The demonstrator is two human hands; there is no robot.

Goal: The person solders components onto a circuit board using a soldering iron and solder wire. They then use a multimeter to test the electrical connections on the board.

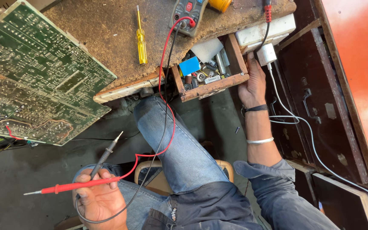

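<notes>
My left hand [100, 199] grips two multimeter probes together, a red one [71, 186] pointing left and a black one [106, 154] pointing up. Their red and black leads run up to a multimeter [188, 12] at the bench's far edge. My right hand [252, 83] rests on the side of a small open wooden drawer [214, 86] filled with small parts and a blue block [189, 66]. A large green circuit board [35, 76] lies at the left, overhanging the bench.
A yellow screwdriver [141, 40] lies on the brown bench top [107, 25]. A white charger [266, 54] plugs into a white socket strip [265, 30], its cable trailing right. A dark wooden cabinet [316, 106] stands at right. My jeans-clad knee [167, 136] is below the bench.
</notes>
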